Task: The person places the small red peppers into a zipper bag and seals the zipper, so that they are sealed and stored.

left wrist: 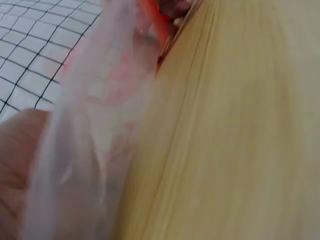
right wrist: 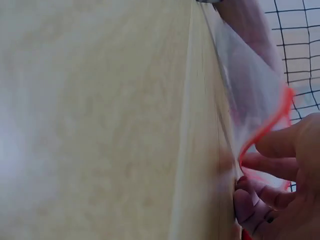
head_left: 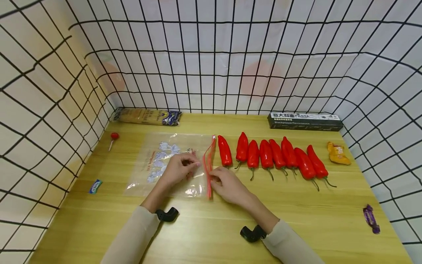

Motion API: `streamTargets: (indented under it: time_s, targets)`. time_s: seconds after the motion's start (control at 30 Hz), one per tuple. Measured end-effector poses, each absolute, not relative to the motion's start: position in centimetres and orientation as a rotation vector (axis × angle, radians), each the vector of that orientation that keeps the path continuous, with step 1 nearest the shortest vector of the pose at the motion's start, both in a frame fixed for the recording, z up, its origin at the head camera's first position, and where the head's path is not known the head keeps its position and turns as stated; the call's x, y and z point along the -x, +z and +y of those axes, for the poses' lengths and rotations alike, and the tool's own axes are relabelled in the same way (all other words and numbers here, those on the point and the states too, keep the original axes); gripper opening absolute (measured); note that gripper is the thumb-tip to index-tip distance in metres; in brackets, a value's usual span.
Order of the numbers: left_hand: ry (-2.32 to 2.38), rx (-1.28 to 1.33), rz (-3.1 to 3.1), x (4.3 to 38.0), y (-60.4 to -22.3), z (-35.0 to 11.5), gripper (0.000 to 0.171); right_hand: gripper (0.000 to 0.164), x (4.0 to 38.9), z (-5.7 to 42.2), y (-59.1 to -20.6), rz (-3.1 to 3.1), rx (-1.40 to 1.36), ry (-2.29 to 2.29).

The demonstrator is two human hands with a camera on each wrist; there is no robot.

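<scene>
A clear zip bag point(head_left: 141, 179) with printed pale blue figures lies flat on the table, its red zip strip point(head_left: 209, 183) facing right. The strip's two sides are parted and the mouth gapes slightly. My left hand point(head_left: 179, 168) is over the printed side and pinches the upper film near the mouth. In the left wrist view that film point(left wrist: 95, 130) stands raised beside the hand. At the red edge, my right hand point(head_left: 229, 185) pinches the strip between thumb and fingers, as the right wrist view shows the thumb point(right wrist: 277, 142) against it.
Several red peppers point(head_left: 266, 154) lie in a row right of the bag. Behind are a pasta packet point(head_left: 145, 116) and a dark pasta box point(head_left: 304, 123). A lollipop point(head_left: 114, 136), small wrapped sweets point(head_left: 95, 186), a yellow packet point(head_left: 337, 153) and a purple sweet point(head_left: 371, 219) lie near the sides. Black wire mesh point(head_left: 214, 55) encloses the table.
</scene>
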State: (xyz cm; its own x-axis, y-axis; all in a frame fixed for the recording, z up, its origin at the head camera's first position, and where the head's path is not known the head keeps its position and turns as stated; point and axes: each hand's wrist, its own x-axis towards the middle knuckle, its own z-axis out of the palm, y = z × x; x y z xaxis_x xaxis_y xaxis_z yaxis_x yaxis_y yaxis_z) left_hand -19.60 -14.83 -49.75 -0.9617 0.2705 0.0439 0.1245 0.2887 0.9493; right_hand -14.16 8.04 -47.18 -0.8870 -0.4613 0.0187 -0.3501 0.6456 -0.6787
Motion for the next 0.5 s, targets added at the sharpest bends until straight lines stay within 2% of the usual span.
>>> streamTargets:
  time_s: [0.33,0.5]
  targets:
    - [1.968,-0.408,2.620,18.2,-43.5,-15.8,0.020,0.029,13.6,8.6,-47.1,2.753,0.687,-0.954]
    - [2.039,-0.426,2.677,18.3,-41.9,-16.4,0.025,0.031,13.7,9.1,-47.1,2.765,0.656,-0.923]
